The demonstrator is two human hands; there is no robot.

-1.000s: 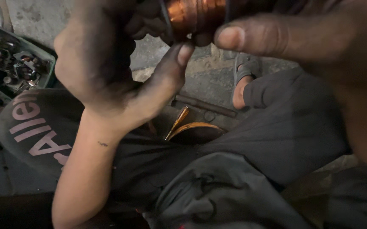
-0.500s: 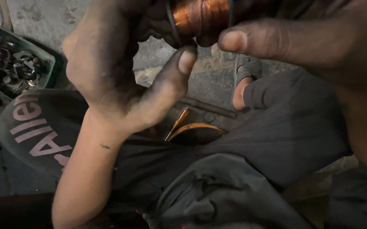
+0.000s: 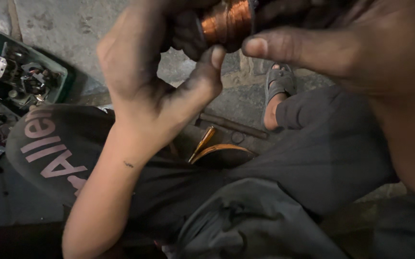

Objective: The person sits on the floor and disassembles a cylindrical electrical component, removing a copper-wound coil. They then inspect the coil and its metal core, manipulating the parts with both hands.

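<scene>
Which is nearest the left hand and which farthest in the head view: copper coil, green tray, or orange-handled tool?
From the left hand:
1. Copper coil, held in its fingers, top middle.
2. Orange-handled tool, on the ground below the hand.
3. Green tray of small parts, far left on the ground.

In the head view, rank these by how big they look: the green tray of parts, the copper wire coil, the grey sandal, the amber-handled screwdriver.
1. green tray
2. grey sandal
3. copper wire coil, partly hidden by both hands and much nearer the camera, so its rank against the sandal is unsure
4. amber-handled screwdriver, only partly visible
</scene>
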